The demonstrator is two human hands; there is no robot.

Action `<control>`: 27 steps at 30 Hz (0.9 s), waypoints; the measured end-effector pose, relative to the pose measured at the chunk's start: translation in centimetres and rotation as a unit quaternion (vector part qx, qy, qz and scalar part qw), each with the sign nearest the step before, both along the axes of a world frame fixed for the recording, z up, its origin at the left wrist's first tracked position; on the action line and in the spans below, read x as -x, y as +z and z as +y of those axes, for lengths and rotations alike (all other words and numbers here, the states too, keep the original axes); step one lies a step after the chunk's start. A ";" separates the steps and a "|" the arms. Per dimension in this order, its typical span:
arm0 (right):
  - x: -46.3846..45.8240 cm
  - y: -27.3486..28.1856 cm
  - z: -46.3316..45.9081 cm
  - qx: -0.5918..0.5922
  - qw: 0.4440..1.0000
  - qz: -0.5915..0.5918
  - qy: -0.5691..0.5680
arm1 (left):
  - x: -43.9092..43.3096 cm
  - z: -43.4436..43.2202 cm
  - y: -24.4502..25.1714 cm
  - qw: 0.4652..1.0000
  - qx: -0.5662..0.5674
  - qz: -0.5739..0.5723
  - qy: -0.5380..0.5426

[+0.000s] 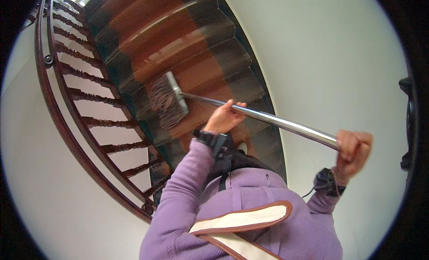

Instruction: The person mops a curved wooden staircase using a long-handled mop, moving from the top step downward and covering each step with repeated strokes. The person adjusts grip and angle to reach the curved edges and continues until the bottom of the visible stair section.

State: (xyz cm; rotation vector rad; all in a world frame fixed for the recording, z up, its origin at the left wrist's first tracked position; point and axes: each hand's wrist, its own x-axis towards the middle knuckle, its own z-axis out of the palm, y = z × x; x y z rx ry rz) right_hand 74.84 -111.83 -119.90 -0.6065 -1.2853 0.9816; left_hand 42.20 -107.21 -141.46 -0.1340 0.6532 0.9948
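A mop with a shiny metal handle (285, 122) runs slantwise across my body. My left hand (226, 117) is closed around the shaft partway down. At the top end of the handle, my right hand (353, 151) is wrapped around it, slightly blurred. The mop head (167, 100), a pale bar with dark greyish strands, rests against the stairs (207, 72), its strands spread to the left of the bar. Which step bears it is hard to tell.
Along the left runs a dark wooden banister (65, 132) with turned balusters (110, 122). A pale wall (321, 58) borders the stairs on the right. My shoe (242, 147) shows on a step below me. A dark object (407, 122) sits at the far right rim.
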 end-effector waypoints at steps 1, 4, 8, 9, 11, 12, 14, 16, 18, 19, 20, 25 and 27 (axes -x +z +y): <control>-1.3 1.4 -0.6 -0.024 0.999 -0.023 0.005 | -1.9 0.8 0.6 0.999 -0.014 -0.041 -0.025; -3.6 4.7 -3.7 -0.064 0.997 -0.038 -0.015 | -7.6 2.8 1.7 0.990 0.013 -0.127 -0.065; -4.1 6.1 -5.8 -0.128 0.971 -0.191 -0.059 | -13.6 6.9 1.2 0.981 -0.018 -0.168 -0.098; -3.9 6.0 -6.1 -0.129 0.968 -0.209 -0.057 | -14.9 8.0 0.8 0.977 -0.009 -0.195 -0.087; -3.3 5.7 -6.1 -0.130 0.962 -0.229 -0.066 | -16.8 9.9 -0.1 0.974 0.001 -0.219 -0.056; -3.0 5.5 -6.2 -0.130 0.961 -0.232 -0.077 | -17.4 10.4 -0.4 0.979 0.000 -0.200 -0.050; -2.7 5.4 -6.3 -0.122 0.973 -0.174 -0.090 | -18.1 10.7 -0.9 0.978 -0.014 -0.201 -0.052; -3.2 5.6 -6.2 -0.122 0.973 -0.174 -0.091 | -18.4 10.6 -0.7 0.982 0.001 -0.183 -0.048; -4.2 5.8 -6.1 -0.120 0.975 -0.152 -0.111 | -18.1 9.9 -0.1 0.977 -0.010 -0.207 -0.043; -4.8 5.8 -6.0 -0.115 0.980 -0.127 -0.100 | -17.9 9.6 0.4 0.973 -0.024 -0.228 -0.037; -5.6 5.7 -5.8 -0.109 0.985 -0.101 -0.086 | -17.5 9.2 0.9 0.976 0.007 -0.216 -0.032; -8.1 4.3 -5.2 -0.071 0.996 0.043 0.036 | -12.1 4.4 0.8 0.980 0.044 -0.193 0.004; -7.7 2.6 -4.1 -0.042 0.996 0.051 0.051 | -8.7 2.4 -0.7 0.988 -0.025 -0.154 -0.007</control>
